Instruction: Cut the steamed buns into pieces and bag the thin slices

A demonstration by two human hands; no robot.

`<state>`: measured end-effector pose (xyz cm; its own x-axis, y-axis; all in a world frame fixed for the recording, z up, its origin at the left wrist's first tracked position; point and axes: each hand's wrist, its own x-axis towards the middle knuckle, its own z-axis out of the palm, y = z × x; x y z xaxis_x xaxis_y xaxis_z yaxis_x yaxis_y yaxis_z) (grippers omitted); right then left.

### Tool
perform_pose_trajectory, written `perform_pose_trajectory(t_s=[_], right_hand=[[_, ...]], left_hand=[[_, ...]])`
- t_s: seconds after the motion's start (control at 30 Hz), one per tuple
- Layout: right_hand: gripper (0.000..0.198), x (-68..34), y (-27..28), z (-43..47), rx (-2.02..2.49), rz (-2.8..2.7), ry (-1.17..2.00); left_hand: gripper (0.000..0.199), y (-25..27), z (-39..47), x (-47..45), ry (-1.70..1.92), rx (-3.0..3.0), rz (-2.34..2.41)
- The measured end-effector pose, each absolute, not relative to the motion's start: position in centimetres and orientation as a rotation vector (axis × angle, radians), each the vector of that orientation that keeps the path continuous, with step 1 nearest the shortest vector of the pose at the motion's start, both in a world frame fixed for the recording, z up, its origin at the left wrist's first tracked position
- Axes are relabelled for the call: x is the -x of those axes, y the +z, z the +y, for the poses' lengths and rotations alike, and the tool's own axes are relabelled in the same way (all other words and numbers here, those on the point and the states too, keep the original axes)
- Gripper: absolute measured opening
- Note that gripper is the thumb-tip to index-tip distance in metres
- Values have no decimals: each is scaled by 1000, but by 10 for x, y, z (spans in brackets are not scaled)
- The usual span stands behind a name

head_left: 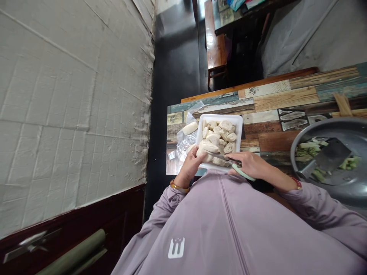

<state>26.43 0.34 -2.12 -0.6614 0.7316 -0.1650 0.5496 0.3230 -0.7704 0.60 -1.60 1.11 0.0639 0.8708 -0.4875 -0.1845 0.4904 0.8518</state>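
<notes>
While the left hand [190, 165] holds 1 pale, dough-like piece [207, 146] with bent fingers over the near left part of the white tray [240, 130], the right hand [252, 164] is curled around green-handled scissors [243, 173], whose blades touch this piece. Smaller pieces [226, 125] lie inside the tray.

Cut pieces [223, 133] lie in the tray [239, 131]. Left of it lies a plastic bag [183, 144]. Right of it stands a basin [358, 145].

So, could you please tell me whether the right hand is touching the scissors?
Touching: the head view shows the right hand gripping the scissors at the handle end.
</notes>
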Motion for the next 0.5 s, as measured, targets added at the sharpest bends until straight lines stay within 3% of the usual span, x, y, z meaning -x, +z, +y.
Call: perform_pose_trajectory(t_s=[0.23, 0.5], right_hand=[[66, -269, -20, 5, 1224, -2238, 1675], [67, -248, -28, 17, 1116, -2263, 1625]], left_hand=[[47, 14, -15, -9, 913, -695, 1272], [50, 19, -21, -17, 715, -786, 1222]])
